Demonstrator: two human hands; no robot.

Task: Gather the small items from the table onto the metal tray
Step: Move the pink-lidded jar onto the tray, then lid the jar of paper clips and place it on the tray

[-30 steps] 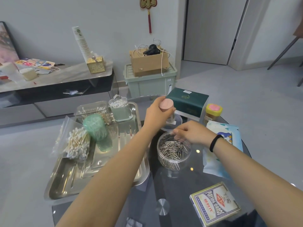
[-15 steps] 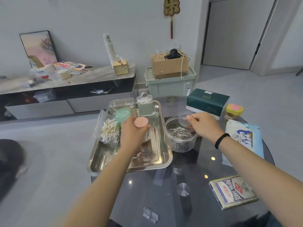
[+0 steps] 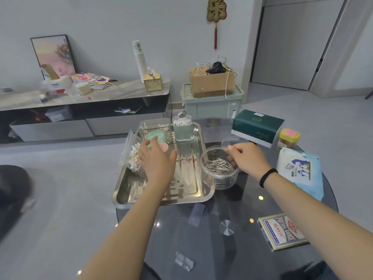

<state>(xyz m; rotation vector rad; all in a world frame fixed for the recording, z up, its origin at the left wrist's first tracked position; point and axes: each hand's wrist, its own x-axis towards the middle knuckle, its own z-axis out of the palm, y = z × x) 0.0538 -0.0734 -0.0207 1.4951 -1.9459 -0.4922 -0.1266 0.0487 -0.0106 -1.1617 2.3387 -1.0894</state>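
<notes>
Over tray, hands perhaps releasing.

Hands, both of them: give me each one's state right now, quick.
Left hand: fingers spread open over the metal tray, beside the pink-capped jar.
Right hand: fingers pinching the rim of the paperclip tub.

Tray near half bare; far half crowded by swab bag, green jar. Clip tub blocks right rim. Near counter mostly open.
</notes>
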